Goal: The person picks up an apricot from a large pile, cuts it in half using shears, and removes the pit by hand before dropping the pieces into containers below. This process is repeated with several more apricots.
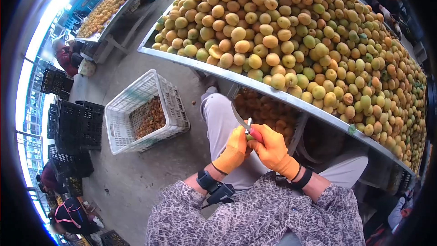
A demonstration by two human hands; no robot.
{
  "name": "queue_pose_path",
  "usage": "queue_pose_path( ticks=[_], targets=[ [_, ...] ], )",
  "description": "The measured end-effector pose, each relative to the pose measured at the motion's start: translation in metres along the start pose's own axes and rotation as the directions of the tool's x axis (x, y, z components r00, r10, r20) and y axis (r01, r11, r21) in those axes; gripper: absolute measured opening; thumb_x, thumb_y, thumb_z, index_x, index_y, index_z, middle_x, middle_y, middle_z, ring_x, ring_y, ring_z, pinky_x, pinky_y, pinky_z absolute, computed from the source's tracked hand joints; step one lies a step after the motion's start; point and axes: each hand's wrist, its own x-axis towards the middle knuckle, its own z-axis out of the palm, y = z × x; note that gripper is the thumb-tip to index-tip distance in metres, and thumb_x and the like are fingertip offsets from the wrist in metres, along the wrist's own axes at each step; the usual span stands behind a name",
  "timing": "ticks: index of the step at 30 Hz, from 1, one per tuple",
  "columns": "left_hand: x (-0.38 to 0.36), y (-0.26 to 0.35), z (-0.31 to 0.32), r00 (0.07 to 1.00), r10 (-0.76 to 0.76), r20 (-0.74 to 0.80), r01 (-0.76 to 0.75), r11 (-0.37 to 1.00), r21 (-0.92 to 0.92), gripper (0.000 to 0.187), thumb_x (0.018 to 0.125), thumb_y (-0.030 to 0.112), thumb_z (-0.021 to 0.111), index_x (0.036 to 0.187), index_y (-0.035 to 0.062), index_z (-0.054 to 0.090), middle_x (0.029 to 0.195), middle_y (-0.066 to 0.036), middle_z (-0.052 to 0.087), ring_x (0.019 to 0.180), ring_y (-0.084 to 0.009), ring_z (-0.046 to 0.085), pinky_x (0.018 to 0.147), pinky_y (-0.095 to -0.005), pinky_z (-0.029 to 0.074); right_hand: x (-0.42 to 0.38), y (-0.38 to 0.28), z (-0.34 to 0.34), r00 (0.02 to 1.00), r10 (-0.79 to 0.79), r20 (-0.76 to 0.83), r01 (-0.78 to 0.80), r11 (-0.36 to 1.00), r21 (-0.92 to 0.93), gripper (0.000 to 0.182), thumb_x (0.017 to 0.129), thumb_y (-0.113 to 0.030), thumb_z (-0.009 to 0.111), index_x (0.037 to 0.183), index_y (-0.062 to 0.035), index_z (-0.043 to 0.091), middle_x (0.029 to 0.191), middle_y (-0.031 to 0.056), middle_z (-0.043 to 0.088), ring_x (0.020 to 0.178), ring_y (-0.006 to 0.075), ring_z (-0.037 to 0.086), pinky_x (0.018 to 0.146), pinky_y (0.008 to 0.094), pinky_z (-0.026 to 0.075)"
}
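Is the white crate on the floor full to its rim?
No, the white crate holds only a low orange-brown heap at its bottom, with bare inner walls above.

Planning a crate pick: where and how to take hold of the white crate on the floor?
White crate: take two opposite stretches of the top rim, coming from above. It stands open side up on the floor, with floor showing along the near side. The brown pieces lie low inside, so the rim looks free for fingers to hook over.
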Motion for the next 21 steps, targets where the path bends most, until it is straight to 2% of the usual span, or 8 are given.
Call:
queue_pose_path(
  ticks=[6,7,9,10,12,16,18,21],
  targets=[
    [0.020,-0.032,-0.018,0.758,0.641,-0.117,-0.528,0.709,0.467,0.015,0.095,0.015,0.048,0.098,0.0020,0.055,0.065,-0.011,0.056,0.053,-0.0250,0.053,0.046,-0.0355,0.039,0.013,0.000,0.024,0.991,0.135,-0.014,-0.135,0.990,0.032,0.032,0.079,-0.009,0.069,0.109,-0.0047,0.061,0.091,0.0168,0.062,0.081,0.0362,0.064,0.068,0.0361,0.051],
    [0.026,-0.039,-0.023,0.867,0.468,-0.172,-0.372,0.837,0.402,0.016,0.093,0.012,0.049,0.104,0.0014,0.056,0.071,-0.013,0.057,0.061,-0.0273,0.055,0.050,-0.0369,0.041,0.014,0.003,0.027,0.992,0.116,-0.047,-0.115,0.993,0.035,0.029,0.080,-0.009,0.069,0.107,-0.0040,0.061,0.089,0.0169,0.063,0.080,0.0349,0.065,0.068,0.0353,0.051],
    [0.025,-0.059,-0.015,0.731,0.651,-0.204,-0.355,0.618,0.701,0.024,0.093,0.009,0.051,0.114,-0.0001,0.055,0.078,-0.014,0.060,0.068,-0.0299,0.058,0.056,-0.0378,0.044,0.021,0.011,0.031,0.970,0.228,-0.089,-0.216,0.969,0.119,0.022,0.083,-0.010,0.068,0.102,-0.0019,0.062,0.084,0.0170,0.066,0.077,0.0287,0.067,0.066,0.0330,0.050],
    [0.022,-0.074,-0.009,0.434,0.901,-0.003,-0.319,0.156,0.935,0.028,0.093,0.010,0.052,0.119,-0.0010,0.054,0.080,-0.014,0.062,0.067,-0.0301,0.059,0.058,-0.0372,0.046,0.023,0.014,0.032,0.937,0.343,-0.061,-0.328,0.929,0.172,0.018,0.085,-0.011,0.067,0.100,-0.0006,0.062,0.082,0.0172,0.066,0.073,0.0256,0.066,0.066,0.0310,0.050],
    [0.014,-0.045,-0.013,0.924,0.350,-0.157,-0.280,0.895,0.346,0.024,0.097,0.015,0.051,0.115,0.0001,0.057,0.074,-0.011,0.062,0.058,-0.0249,0.057,0.057,-0.0330,0.047,0.019,0.022,0.034,0.951,0.303,-0.056,-0.295,0.948,0.122,0.021,0.087,-0.012,0.066,0.105,-0.0015,0.062,0.084,0.0114,0.068,0.071,0.0207,0.065,0.065,0.0301,0.050],
    [0.015,-0.028,-0.017,0.678,0.735,-0.023,-0.601,0.572,0.558,0.047,0.101,0.043,0.037,0.088,0.0019,0.056,0.059,-0.009,0.052,0.051,-0.0185,0.047,0.049,-0.0308,0.038,0.017,0.012,0.014,0.769,0.599,0.223,-0.556,0.452,0.698,0.034,0.089,-0.013,0.064,0.121,-0.0029,0.059,0.096,0.0024,0.067,0.081,0.0134,0.062,0.072,0.0280,0.051],
    [-0.008,-0.003,-0.020,0.998,0.055,0.021,-0.052,0.990,-0.133,0.054,0.099,0.054,0.034,0.085,0.0068,0.055,0.058,-0.005,0.050,0.050,-0.0133,0.045,0.046,-0.0255,0.034,0.021,0.007,0.005,0.910,0.391,-0.139,-0.316,0.870,0.378,0.041,0.087,-0.012,0.066,0.125,-0.0015,0.056,0.098,0.0053,0.068,0.087,0.0124,0.063,0.077,0.0268,0.051],
    [-0.007,0.000,-0.028,0.983,0.001,0.185,0.051,0.960,-0.275,0.056,0.099,0.056,0.033,0.087,0.0072,0.056,0.061,-0.005,0.051,0.051,-0.0125,0.046,0.047,-0.0241,0.035,0.012,-0.001,-0.022,0.911,0.365,-0.189,-0.353,0.931,0.098,0.065,0.072,-0.011,0.079,0.131,-0.0051,0.053,0.090,0.0067,0.068,0.075,0.0085,0.059,0.070,0.0257,0.051]
  ],
)
